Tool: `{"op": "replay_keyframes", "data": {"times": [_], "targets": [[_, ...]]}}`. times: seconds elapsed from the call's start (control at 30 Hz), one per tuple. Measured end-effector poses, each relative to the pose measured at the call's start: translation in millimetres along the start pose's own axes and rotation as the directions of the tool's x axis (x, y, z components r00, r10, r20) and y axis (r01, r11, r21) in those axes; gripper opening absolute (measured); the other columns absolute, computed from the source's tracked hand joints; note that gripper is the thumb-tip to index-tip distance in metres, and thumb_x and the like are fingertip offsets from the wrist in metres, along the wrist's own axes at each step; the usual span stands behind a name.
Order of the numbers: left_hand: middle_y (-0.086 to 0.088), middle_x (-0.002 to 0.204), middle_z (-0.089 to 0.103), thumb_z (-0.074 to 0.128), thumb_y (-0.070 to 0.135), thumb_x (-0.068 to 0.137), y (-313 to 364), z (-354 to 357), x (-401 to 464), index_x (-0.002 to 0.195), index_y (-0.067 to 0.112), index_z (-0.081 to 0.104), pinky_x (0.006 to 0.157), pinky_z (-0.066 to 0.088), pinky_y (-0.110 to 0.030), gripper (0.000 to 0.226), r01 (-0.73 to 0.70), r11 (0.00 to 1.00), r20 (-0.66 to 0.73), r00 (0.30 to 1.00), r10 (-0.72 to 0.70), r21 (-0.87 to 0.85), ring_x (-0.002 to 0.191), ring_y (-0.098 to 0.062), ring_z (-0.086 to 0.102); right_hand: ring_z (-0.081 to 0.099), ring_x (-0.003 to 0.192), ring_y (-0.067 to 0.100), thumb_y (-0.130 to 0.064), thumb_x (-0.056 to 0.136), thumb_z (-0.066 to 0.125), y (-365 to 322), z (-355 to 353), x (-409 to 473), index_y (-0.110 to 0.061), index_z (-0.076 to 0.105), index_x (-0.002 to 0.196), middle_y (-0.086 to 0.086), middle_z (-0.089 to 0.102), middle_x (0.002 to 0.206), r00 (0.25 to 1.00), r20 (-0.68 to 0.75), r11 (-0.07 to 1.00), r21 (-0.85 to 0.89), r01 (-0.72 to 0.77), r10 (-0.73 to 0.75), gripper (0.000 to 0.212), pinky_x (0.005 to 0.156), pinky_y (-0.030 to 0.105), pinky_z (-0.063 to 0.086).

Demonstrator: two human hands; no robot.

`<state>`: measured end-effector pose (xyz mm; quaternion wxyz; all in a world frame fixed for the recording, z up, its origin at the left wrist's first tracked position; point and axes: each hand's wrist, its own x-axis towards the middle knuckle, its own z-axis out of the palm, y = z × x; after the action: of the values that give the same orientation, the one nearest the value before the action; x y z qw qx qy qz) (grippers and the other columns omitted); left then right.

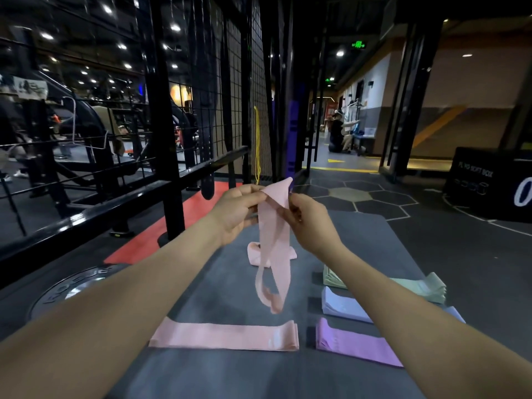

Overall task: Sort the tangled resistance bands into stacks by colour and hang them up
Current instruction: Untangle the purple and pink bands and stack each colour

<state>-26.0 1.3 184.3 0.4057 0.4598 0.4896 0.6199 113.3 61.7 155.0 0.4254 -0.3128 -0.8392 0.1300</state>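
Observation:
A pink resistance band [273, 249] hangs in the air above the grey mat [218, 283], twisted into a loop. My left hand [239, 211] and my right hand [308, 220] both pinch its top end. Behind it a small pink heap [254, 254] lies on the mat. A flat pink stack [224, 335] lies near me. To the right sit a green stack [414, 285], a pale blue stack [345, 305] and a purple stack [354, 341], partly hidden by my right forearm.
A black wire-mesh rack [230, 96] stands ahead on the left, with a yellow band [257, 145] and a purple band [293, 133] hanging on it. A weight plate [74, 286] lies at the left. A black soft box [489, 182] stands at the right. A person [336, 131] crouches far down the corridor.

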Motion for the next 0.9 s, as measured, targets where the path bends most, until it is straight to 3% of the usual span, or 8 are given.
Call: {"op": "replay_keyframes", "data": {"times": [0.17,0.37,0.43,0.53,0.6,0.67,0.77,0.9], "targets": [[-0.002,0.082,0.063,0.048,0.005,0.095,-4.0,-1.5,-4.4,0.082,0.014,0.058,0.068,0.051,-0.022,0.019,-0.002,1.000,-0.071,0.997,0.003,0.021,0.075,-0.012,0.060,0.047,0.069,0.015,-0.018,0.090,0.058,-2.6,-13.8,-4.5,-0.006,0.061,0.078,0.004,0.052,0.082,1.000,-0.007,1.000,-0.003,-0.025,0.025,0.017,0.059,0.022,0.034],[-0.003,0.084,0.061,0.047,0.008,0.096,-6.5,-2.3,-6.2,0.084,0.015,0.057,0.069,0.049,-0.024,0.017,0.008,0.999,-0.104,0.995,-0.003,0.045,0.075,-0.013,0.057,0.055,0.071,0.011,-0.009,0.087,0.060,5.5,-29.7,-8.4,-0.015,0.059,0.074,-0.002,0.061,0.076,0.990,0.015,0.978,0.153,-0.139,0.139,0.015,0.063,0.018,0.040],[-0.003,0.082,0.060,0.046,0.009,0.097,-4.3,4.3,-5.9,0.082,0.016,0.056,0.071,0.047,-0.026,0.019,0.003,0.997,-0.087,0.996,0.004,0.074,0.075,-0.013,0.057,0.057,0.075,0.008,-0.013,0.086,0.065,3.4,-28.8,-9.1,-0.016,0.060,0.082,-0.004,0.063,0.082,0.986,0.072,0.947,0.278,-0.163,0.148,0.006,0.070,0.018,0.044],[-0.001,0.078,0.058,0.046,0.010,0.097,0.6,16.2,-4.2,0.081,0.017,0.056,0.066,0.046,-0.024,0.020,-0.019,0.995,-0.049,0.999,0.024,0.103,0.073,-0.013,0.055,0.062,0.093,0.015,-0.020,0.085,0.067,-1.4,-22.3,-9.9,-0.010,0.061,0.103,0.002,0.066,0.100,0.979,0.128,0.904,0.380,-0.195,0.158,0.021,0.085,0.027,0.050],[0.000,0.076,0.057,0.046,0.010,0.096,2.2,20.3,-3.4,0.081,0.018,0.056,0.066,0.045,-0.024,0.020,-0.026,0.994,-0.019,0.999,0.029,0.105,0.072,-0.012,0.054,0.063,0.095,0.017,-0.019,0.086,0.067,-4.1,-20.0,-10.1,-0.011,0.062,0.106,0.003,0.067,0.102,0.977,0.140,0.880,0.429,-0.204,0.158,0.022,0.088,0.031,0.051],[-0.001,0.079,0.059,0.047,0.009,0.096,1.7,20.8,-4.0,0.082,0.018,0.057,0.070,0.046,-0.025,0.019,-0.024,0.992,-0.003,1.000,0.025,0.124,0.073,-0.011,0.055,0.063,0.091,0.016,-0.018,0.087,0.065,-6.1,-19.8,-11.0,-0.011,0.063,0.105,0.003,0.068,0.098,0.977,0.164,0.876,0.442,-0.194,0.134,0.019,0.085,0.031,0.051],[-0.002,0.084,0.061,0.048,0.010,0.096,-2.8,17.5,-6.1,0.086,0.015,0.059,0.072,0.048,-0.025,0.015,-0.012,0.990,-0.001,1.000,0.012,0.141,0.077,-0.012,0.057,0.052,0.071,0.013,-0.018,0.092,0.058,-5.9,-20.5,-13.3,-0.013,0.064,0.091,-0.001,0.060,0.076,0.982,0.160,0.910,0.384,-0.155,0.100,0.008,0.068,0.030,0.043],[-0.003,0.084,0.059,0.048,0.007,0.096,-7.6,9.6,-6.4,0.086,0.014,0.059,0.069,0.045,-0.025,0.016,-0.012,0.983,-0.009,1.000,0.014,0.181,0.077,-0.014,0.054,0.046,0.062,0.011,-0.018,0.093,0.058,1.1,-24.8,-16.1,-0.019,0.065,0.076,-0.001,0.057,0.067,0.972,0.143,0.884,0.409,-0.228,0.184,0.018,0.060,0.027,0.039]]}}
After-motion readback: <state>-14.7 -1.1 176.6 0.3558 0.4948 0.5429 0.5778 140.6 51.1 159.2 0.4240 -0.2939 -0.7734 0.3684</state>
